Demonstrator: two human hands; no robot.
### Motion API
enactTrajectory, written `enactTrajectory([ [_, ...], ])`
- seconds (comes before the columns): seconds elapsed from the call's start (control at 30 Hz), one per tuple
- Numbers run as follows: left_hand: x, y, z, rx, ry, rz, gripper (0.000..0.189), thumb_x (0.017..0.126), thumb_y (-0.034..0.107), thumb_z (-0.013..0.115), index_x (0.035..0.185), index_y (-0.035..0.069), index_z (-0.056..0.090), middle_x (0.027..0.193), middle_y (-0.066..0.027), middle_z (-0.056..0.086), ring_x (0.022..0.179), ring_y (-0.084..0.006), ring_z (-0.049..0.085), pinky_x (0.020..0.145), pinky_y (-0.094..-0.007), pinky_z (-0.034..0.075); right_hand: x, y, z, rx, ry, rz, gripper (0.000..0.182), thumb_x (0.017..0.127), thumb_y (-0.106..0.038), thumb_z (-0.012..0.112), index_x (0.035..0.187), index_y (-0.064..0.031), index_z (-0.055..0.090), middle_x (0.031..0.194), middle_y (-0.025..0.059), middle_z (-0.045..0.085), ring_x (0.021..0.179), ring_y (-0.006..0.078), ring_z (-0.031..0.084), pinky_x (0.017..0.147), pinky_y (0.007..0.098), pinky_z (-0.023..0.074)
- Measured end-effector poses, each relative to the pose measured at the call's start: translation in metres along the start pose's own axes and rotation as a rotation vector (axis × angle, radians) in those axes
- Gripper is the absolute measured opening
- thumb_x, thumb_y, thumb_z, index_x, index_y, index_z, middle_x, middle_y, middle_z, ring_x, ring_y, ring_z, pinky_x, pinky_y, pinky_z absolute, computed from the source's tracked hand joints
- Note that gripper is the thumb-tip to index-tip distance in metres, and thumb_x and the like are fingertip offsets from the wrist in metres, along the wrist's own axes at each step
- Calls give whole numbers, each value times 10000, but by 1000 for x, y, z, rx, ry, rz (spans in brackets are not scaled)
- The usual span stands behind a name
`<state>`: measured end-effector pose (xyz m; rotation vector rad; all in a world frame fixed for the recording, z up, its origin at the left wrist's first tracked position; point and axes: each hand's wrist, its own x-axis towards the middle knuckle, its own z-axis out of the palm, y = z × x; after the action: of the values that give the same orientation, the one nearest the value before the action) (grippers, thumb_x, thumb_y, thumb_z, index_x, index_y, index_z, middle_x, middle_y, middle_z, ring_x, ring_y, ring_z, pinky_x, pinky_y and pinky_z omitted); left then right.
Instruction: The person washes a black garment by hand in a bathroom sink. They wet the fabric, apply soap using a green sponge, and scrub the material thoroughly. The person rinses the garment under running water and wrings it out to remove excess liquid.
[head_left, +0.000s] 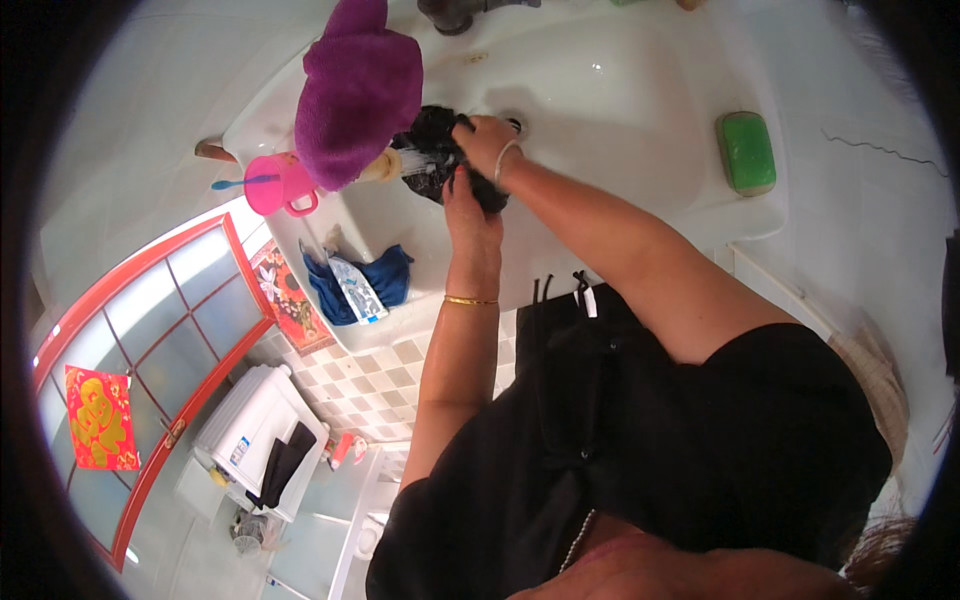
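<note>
A wet, bunched black cloth (426, 181) is in the white washbasin (600, 97). Water sprays onto it from a beige spout (388, 163), which shows just below a purple towel (360, 97). My left hand (472, 206), with a gold bangle at the wrist, grips the near side of the cloth, thumb on top. From the right, my right hand (486, 141), wearing a pale bracelet, presses and clutches the same cloth beside the drain (514, 124). The undersides of the cloth and several fingertips are hidden.
Left of the spout stands a pink mug (274, 186) with a blue toothbrush (241, 182). A blue cloth (390, 274) and a tube (356, 291) lie on the basin's left rim. Green soap (748, 154) sits at right. A dark fixture (454, 19) juts in above.
</note>
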<state>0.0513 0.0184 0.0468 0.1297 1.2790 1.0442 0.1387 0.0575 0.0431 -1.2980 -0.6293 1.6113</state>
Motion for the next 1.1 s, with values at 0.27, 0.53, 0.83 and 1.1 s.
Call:
enactTrajectory([
  [0.27,-3,3,-12,-69,-45,50,206,873,223,482,1004,69,525,989,-78,567,903,-209,553,839,-330,450,1,-10,20,-431,278,27,407,838,-365,447,788,3,613,770,209,608,738,343,590,686,414,444],
  [0.53,13,20,-15,-142,-160,-153,255,872,259,476,1015,54,527,977,-99,564,915,-233,546,847,-339,438,-1,24,23,-1237,219,-467,276,802,-309,532,773,-38,575,820,162,596,734,341,560,639,414,442],
  [0.83,-52,49,-9,-82,-688,231,492,898,420,434,1252,81,391,1174,-147,507,1087,-254,492,943,-413,373,-35,-9,19,-143,314,-404,527,691,-290,683,1106,-11,517,965,154,575,910,226,567,836,343,444],
  [1.1,21,72,-55,-112,-825,-548,595,844,544,449,1244,105,407,1116,-96,542,1047,-265,516,915,-431,417,-102,-2,73,-795,167,-673,383,656,-99,603,1037,-75,570,987,137,555,1003,283,516,869,372,412],
])
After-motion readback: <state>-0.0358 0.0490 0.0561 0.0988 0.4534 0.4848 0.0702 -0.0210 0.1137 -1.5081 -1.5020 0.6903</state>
